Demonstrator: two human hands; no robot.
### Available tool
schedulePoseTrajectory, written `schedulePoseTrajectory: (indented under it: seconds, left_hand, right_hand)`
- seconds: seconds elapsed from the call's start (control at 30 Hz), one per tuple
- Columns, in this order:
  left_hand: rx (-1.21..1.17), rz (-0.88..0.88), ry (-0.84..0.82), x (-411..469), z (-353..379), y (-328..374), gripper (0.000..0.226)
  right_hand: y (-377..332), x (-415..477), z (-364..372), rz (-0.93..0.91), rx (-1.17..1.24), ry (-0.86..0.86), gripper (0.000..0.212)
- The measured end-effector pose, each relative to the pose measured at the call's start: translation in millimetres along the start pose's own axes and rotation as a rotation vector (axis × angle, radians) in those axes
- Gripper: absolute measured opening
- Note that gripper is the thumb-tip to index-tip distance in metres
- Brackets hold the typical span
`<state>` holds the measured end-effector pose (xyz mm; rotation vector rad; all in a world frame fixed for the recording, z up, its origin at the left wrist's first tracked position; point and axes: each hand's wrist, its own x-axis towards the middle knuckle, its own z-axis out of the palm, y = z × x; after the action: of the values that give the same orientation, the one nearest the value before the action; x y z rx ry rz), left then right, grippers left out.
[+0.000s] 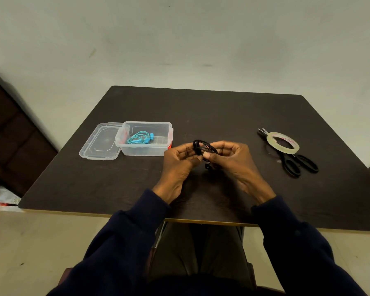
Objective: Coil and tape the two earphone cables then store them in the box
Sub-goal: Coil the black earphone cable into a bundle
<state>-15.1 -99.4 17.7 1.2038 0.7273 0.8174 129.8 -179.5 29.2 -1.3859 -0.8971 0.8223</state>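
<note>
Grips the coiled black earphone cable (203, 146) in left hand (177, 162) and right hand (233, 160), close together above the dark tabletop (201, 107) beside the clear plastic box (146, 122) holding the turquoise earphones (139, 138), and likely risks loops springing loose on any slackening before taping.

Dim indoor light, soft and even, direction hard to tell. Greenish-grey cast on the wall (179, 39). Dark table (222, 116) swallows most of the light, with a faint sheen at the far side. Soft shadow pools on it below the left hand (177, 165) and right hand (233, 161). The black cable (203, 146) they pinch barely separates from the dark top. Pale highlights on the clear box (145, 151) and the tape roll (283, 148). Sleeves (124, 242) are near black, no detail. Wide-angle bowing: table edges curve, corners stretch. Overall slightly soft and smeary.
</note>
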Motion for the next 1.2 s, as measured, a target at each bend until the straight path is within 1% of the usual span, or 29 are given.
schedulePoseTrajectory:
  seconds: [0.1,0.17,0.27,0.33,0.4,0.47,0.53,0.63,0.73,0.8,0.93,1.07,1.2]
  left_hand:
    - [0.118,0.079,0.009,-1.5,0.7,-1.4,0.034]
    - [0.244,0.159,0.0,-2.3,0.3,-2.1,0.035]
    - [0.357,0.241,-0.026,-2.8,-1.8,0.5,0.04]
    - [0.395,0.272,-0.033,-2.4,-3.7,2.1,0.044]
    - [0.435,0.268,-0.043,-2.2,-5.5,3.5,0.047]
    - [0.453,0.257,-0.059,-1.8,-7.2,3.0,0.05]
    - [0.463,0.254,-0.094,-2.5,-7.6,2.0,0.056]
    - [0.436,0.226,-0.137,-2.1,-7.3,0.4,0.06]
    - [0.343,0.178,-0.17,-0.8,-7.1,5.3,0.053]
    - [0.234,0.11,-0.217,0.6,-8.7,10.2,0.051]
    - [0.036,-0.054,-0.373,8.5,-15.9,21.4,0.051]
    - [0.04,-0.071,-0.397,15.2,-17.8,32.4,0.034]
    - [0.086,-0.036,-0.391,20.9,-18.2,37.4,0.031]
  right_hand:
    - [-1.6,4.3,-1.2,-0.147,-0.258,-0.003,0.019]
    - [-3.3,5.3,-1.3,-0.174,-0.296,-0.014,0.011]
    - [-6.8,5.9,-7.9,-0.095,-0.122,-0.06,0.018]
    - [-10.2,5.8,-15.0,0.018,0.009,-0.16,0.027]
    - [-11.4,6.5,-20.7,0.112,0.087,-0.232,0.033]
    - [-10.6,7.9,-22.7,0.126,0.124,-0.208,0.029]
    - [-9.2,8.8,-21.4,0.114,0.175,-0.135,0.021]
    - [-6.1,8.0,-18.5,0.098,0.213,-0.068,0.021]
    - [-6.7,5.9,-16.4,0.069,0.147,-0.063,0.028]
    - [-10.2,5.4,-17.5,0.051,0.11,-0.066,0.03]
    - [-15.4,7.0,-22.4,0.046,0.055,-0.098,0.024]
    - [-19.8,8.1,-21.3,0.052,0.018,-0.111,0.016]
    - [-20.5,10.0,-20.6,0.041,0.011,-0.115,0.017]
